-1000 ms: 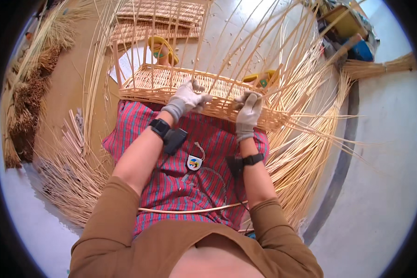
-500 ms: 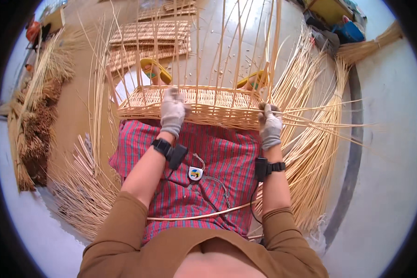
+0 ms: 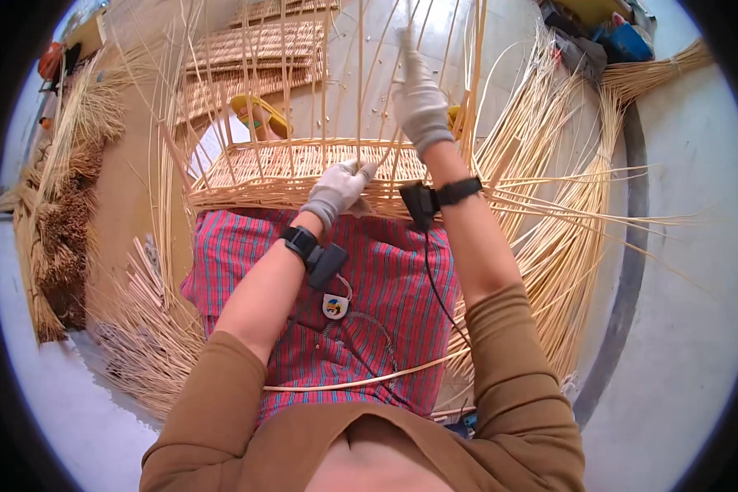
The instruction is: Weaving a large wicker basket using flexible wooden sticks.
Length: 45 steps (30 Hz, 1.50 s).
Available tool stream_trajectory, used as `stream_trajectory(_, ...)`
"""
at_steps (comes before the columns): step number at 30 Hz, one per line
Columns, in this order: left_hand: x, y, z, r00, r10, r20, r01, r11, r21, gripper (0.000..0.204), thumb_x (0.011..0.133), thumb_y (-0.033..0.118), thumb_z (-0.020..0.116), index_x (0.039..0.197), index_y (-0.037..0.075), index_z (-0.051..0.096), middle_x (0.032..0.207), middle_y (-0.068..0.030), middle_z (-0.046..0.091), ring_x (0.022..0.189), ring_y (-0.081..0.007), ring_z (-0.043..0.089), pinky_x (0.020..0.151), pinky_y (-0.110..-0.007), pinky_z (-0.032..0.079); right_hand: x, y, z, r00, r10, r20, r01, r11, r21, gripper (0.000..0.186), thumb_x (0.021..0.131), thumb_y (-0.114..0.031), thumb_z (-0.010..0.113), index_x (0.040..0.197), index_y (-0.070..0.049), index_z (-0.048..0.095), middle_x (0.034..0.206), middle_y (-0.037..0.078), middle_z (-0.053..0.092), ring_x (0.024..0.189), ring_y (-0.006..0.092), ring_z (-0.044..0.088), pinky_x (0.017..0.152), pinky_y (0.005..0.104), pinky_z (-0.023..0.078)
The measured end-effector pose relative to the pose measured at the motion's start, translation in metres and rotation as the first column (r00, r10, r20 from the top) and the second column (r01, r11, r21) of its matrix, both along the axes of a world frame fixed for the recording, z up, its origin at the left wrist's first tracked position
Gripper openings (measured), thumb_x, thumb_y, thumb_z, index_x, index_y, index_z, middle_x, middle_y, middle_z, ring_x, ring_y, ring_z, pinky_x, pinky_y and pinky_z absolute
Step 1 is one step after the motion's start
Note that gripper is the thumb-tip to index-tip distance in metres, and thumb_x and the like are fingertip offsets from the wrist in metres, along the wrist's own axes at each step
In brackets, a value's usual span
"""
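Observation:
A half-woven wicker basket (image 3: 254, 193) rests across my lap on a red checked cloth (image 3: 246, 262), with tall upright stakes (image 3: 324, 90) rising from its sides. My left hand (image 3: 339, 189), in a pale work glove, is closed on the near wall of the basket, its thumb and fingertips by the foot of a stake. My gloved right hand (image 3: 422, 102) is raised above the basket's right part, among the stakes. Motion smears its fingers, so whether it holds a stake is unclear. Loose weaving strands (image 3: 549, 205) stick out from the basket's right end.
Finished woven panels (image 3: 250, 61) lie on the floor ahead. Long pale canes (image 3: 541, 303) spread over the floor at right, with more bundles (image 3: 57, 205) along the left. A yellow sandal (image 3: 275, 123) shows beyond the basket. One cane (image 3: 353, 384) crosses my lap.
My right hand has left the basket's right corner and swung up and inward among the stakes. My left hand has slid right along the near wall. The basket has shifted slightly left.

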State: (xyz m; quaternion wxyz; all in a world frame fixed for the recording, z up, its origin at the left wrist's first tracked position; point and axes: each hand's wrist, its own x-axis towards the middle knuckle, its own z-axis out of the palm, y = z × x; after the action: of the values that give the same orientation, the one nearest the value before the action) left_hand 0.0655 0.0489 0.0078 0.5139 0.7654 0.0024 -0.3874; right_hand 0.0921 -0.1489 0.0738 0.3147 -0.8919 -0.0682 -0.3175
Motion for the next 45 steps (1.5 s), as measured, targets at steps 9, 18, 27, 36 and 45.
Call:
stream_trajectory(9,-0.018,-0.010,-0.004,0.850,0.050,0.524,-0.069,0.997,0.018,0.030,0.096,0.012,0.070,0.124,0.006,0.062,0.091,-0.0099,0.073,0.077,-0.0153,0.074,0.070,-0.029,0.061,-0.197,-0.072,-0.097,0.949,0.039,-0.314,0.298,0.219,0.929,0.012,0.106,-0.018,0.061,0.110,-0.009,0.065,0.103,0.008,0.077,0.086,0.0152,0.074,0.061,0.0224,0.053)
stream_trajectory(18,-0.031,-0.118,-0.014,0.960,-0.244,0.136,0.249,0.968,-0.023,0.032,0.107,0.032,0.055,0.130,0.009,0.056,0.098,-0.0176,0.072,0.081,-0.0171,0.073,0.064,-0.030,0.057,-0.171,-0.098,-0.041,0.950,-0.173,-0.261,0.313,0.523,0.792,0.029,0.106,-0.011,0.057,0.134,-0.016,0.054,0.106,0.011,0.075,0.093,0.0190,0.074,0.059,0.0238,0.056)
stream_trajectory(27,-0.027,-0.119,-0.026,0.961,-0.099,0.257,0.077,0.992,0.095,0.041,0.101,0.045,0.062,0.116,0.006,0.064,0.095,-0.0170,0.070,0.083,-0.0321,0.066,0.070,-0.044,0.053,-0.073,-0.097,-0.010,0.932,-0.285,-0.222,0.361,0.733,0.577,0.032,0.101,-0.010,0.061,0.132,-0.006,0.056,0.111,0.009,0.070,0.087,0.0220,0.072,0.082,0.0357,0.060)
stream_trajectory(36,-0.039,-0.110,-0.008,0.974,-0.098,0.206,0.112,0.992,-0.058,0.057,0.092,0.022,0.073,0.142,0.012,0.048,0.100,-0.0157,0.073,0.084,-0.0237,0.072,0.081,-0.041,0.057,-0.203,-0.061,-0.084,0.857,-0.243,-0.455,0.389,0.884,0.260,0.043,0.101,-0.007,0.057,0.143,-0.014,0.056,0.143,0.018,0.057,0.103,0.0305,0.073,0.092,0.0392,0.059)
stream_trajectory(45,-0.078,0.094,0.064,0.982,-0.165,0.092,0.182,0.956,-0.232,0.027,0.104,0.009,0.059,0.131,0.002,0.059,0.106,-0.0050,0.070,0.082,-0.0086,0.064,0.073,-0.025,0.056,-0.257,0.053,0.015,0.518,0.232,-0.824,-0.305,0.949,0.075,0.043,0.087,-0.028,0.073,0.128,-0.018,0.067,0.112,0.014,0.073,0.107,0.0347,0.071,0.091,0.0465,0.057)
